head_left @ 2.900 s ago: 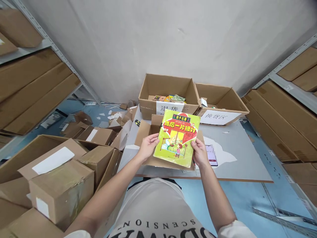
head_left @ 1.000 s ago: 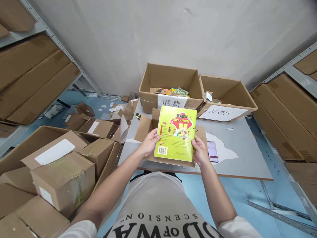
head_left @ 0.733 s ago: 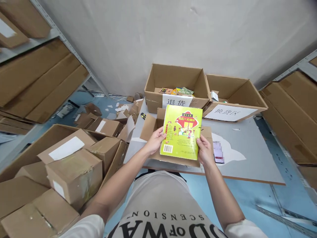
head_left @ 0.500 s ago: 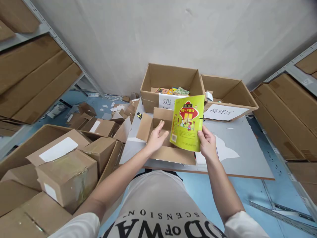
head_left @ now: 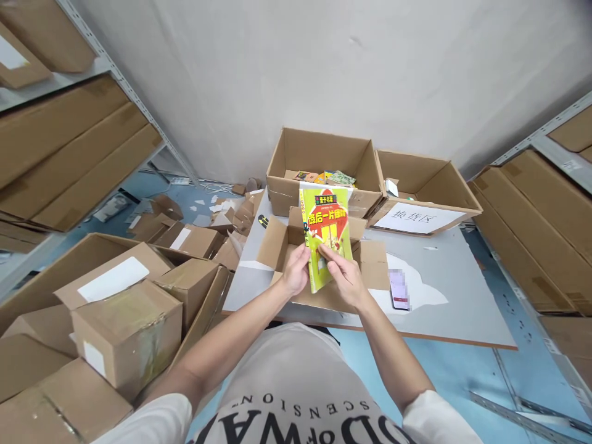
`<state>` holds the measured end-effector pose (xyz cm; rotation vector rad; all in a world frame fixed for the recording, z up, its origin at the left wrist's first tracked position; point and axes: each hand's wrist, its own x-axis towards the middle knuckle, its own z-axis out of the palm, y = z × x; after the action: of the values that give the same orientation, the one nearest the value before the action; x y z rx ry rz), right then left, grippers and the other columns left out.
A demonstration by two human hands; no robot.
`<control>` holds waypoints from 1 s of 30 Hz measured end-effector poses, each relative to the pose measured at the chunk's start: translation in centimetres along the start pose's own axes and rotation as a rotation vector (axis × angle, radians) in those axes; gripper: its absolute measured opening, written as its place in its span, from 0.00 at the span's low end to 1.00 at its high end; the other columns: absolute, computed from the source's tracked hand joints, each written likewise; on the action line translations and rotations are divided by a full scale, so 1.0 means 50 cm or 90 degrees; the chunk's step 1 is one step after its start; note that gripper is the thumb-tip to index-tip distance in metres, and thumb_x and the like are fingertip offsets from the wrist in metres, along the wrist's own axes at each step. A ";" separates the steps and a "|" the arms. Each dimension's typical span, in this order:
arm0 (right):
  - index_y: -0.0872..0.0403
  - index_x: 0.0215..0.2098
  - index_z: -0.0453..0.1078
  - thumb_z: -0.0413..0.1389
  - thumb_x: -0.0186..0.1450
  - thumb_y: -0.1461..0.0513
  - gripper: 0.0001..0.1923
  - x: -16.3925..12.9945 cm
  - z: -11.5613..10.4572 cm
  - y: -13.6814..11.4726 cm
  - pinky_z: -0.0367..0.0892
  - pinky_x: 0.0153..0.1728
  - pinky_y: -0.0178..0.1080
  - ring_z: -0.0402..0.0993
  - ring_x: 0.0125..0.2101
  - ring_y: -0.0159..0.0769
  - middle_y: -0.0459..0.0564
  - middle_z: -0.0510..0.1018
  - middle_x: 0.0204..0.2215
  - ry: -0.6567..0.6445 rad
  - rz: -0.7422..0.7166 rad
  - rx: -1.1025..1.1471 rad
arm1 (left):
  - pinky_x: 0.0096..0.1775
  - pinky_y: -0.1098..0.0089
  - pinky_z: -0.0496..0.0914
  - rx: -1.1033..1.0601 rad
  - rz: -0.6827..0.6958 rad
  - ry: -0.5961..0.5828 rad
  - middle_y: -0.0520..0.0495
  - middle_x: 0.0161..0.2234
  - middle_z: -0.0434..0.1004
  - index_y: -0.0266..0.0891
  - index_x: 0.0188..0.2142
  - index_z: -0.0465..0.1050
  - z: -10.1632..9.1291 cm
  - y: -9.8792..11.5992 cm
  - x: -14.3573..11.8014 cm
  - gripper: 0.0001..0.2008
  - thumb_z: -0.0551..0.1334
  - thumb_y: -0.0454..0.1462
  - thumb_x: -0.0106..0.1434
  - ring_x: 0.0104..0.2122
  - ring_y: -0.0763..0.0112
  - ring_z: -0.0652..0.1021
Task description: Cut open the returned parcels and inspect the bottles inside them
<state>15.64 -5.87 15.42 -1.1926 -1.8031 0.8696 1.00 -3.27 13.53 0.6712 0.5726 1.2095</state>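
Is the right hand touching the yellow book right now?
Touching: the head view shows the right hand with fingers on the yellow book cover.

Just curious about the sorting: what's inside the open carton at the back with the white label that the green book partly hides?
A few colourful books lie on the floor of the carton. Its front wall hides whatever sits nearer.

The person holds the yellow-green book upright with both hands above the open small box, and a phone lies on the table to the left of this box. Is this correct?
Not quite. In the head view the phone lies on the table to the right of the small box, not the left. The rest holds: left hand and right hand hold the book upright above it.
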 end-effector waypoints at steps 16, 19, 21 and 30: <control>0.49 0.53 0.65 0.58 0.58 0.46 0.28 -0.028 -0.038 0.094 0.75 0.34 0.45 0.79 0.38 0.44 0.52 0.80 0.43 0.070 0.309 0.433 | 0.44 0.60 0.73 0.057 -0.118 0.027 0.42 0.40 0.80 0.36 0.44 0.72 -0.082 0.053 0.023 0.23 0.68 0.47 0.53 0.42 0.56 0.79; 0.48 0.51 0.65 0.58 0.58 0.48 0.26 -0.029 -0.051 0.090 0.74 0.32 0.44 0.79 0.36 0.43 0.50 0.79 0.43 0.069 0.321 0.438 | 0.39 0.64 0.74 0.156 -0.103 0.026 0.43 0.38 0.81 0.36 0.43 0.73 -0.088 0.055 0.030 0.22 0.69 0.47 0.52 0.38 0.58 0.80; 0.49 0.49 0.66 0.58 0.58 0.48 0.24 -0.028 -0.055 0.096 0.74 0.35 0.44 0.78 0.39 0.43 0.50 0.79 0.45 0.086 0.302 0.450 | 0.34 0.66 0.74 0.215 -0.116 0.020 0.44 0.35 0.81 0.36 0.42 0.73 -0.091 0.057 0.031 0.22 0.69 0.47 0.51 0.35 0.59 0.81; 0.49 0.50 0.68 0.61 0.56 0.50 0.26 -0.020 -0.052 0.116 0.72 0.41 0.46 0.76 0.43 0.46 0.51 0.80 0.43 0.126 0.306 0.504 | 0.28 0.70 0.73 0.294 -0.193 0.029 0.45 0.33 0.81 0.36 0.46 0.71 -0.100 0.058 0.037 0.27 0.68 0.50 0.50 0.28 0.65 0.80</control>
<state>20.50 -4.66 11.37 -1.1158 -0.8525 1.4945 -3.98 -0.08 12.19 0.9081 0.9712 0.8127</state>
